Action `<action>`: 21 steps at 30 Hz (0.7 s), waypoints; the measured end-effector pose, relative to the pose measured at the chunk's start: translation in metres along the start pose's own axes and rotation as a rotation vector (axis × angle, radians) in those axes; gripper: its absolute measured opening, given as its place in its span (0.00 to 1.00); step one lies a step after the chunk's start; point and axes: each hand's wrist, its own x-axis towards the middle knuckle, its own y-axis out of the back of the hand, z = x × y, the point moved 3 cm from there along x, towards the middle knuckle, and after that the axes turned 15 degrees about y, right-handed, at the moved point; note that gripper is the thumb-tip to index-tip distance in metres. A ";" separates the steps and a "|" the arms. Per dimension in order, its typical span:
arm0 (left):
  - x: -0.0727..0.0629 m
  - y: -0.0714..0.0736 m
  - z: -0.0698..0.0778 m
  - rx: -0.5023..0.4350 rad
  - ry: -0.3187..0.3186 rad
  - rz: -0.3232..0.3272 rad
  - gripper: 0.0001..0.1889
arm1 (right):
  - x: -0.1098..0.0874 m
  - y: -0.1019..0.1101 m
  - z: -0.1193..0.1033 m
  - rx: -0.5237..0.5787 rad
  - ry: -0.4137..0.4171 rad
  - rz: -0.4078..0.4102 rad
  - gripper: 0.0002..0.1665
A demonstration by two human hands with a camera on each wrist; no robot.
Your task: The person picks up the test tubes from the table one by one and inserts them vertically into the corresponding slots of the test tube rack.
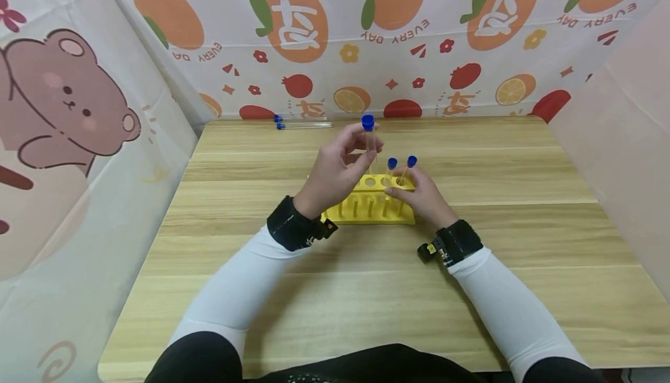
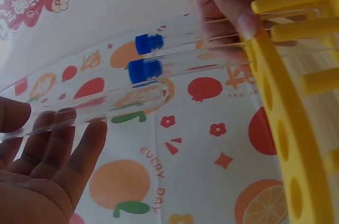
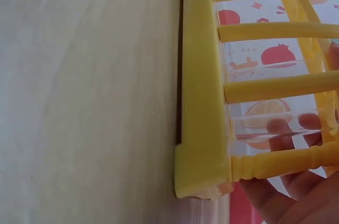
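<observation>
Below your left hand (image 1: pixel 342 165) and at your right hand (image 1: pixel 421 194), which grips its right end, stands the yellow rack (image 1: pixel 370 204), with two seated tubes (image 1: pixel 392 163) beside your right fingers. Work looks partway: your left hand pinches a third tube (image 2: pixel 132 101) above the rack, not yet in it, and two loose tubes (image 1: pixel 306 125) lie on the surface (image 1: pixel 366 290) beyond that hand. Your left hand hides part of the rack's left end, the third tube's capped end runs out of the left wrist view, and whether your right fingertips touch the seated tubes is hard to tell.
</observation>
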 end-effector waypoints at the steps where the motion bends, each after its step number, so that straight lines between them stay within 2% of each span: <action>1: 0.000 -0.001 -0.002 0.006 0.007 -0.001 0.17 | 0.000 0.000 0.000 0.001 0.000 0.002 0.33; 12: -0.001 -0.005 -0.019 0.031 0.044 0.008 0.15 | 0.000 -0.004 -0.003 0.011 0.043 0.008 0.26; 21: 0.000 -0.008 -0.032 0.058 0.119 -0.010 0.16 | -0.001 -0.004 -0.002 -0.012 0.047 -0.016 0.30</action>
